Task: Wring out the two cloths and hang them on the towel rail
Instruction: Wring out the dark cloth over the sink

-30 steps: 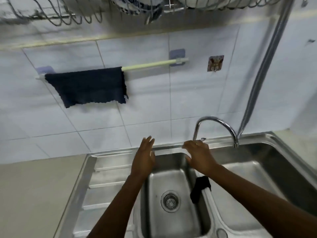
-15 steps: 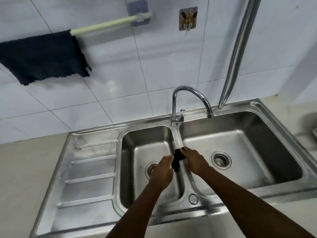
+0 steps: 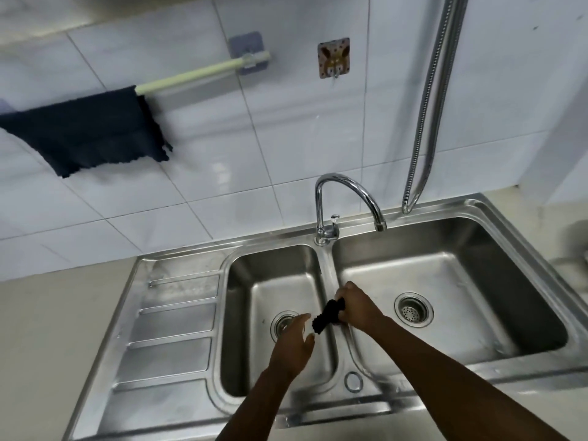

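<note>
Steel double sink (image 3: 178,316) below white tiled wall (image 3: 286,138), towel rail (image 3: 197,73) above

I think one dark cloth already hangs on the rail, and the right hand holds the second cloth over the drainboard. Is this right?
Not quite. The dark cloth does hang on the rail, and the right hand does hold the second cloth. But the head view shows it over the divider between the two basins of the sink, not over the drainboard.

We see a stainless-steel double-bowl sink (image 3: 178,316), curved chrome tap (image 3: 345,192), ribbed metal hose (image 3: 429,100) and patterned square wall hook (image 3: 333,57).
</note>
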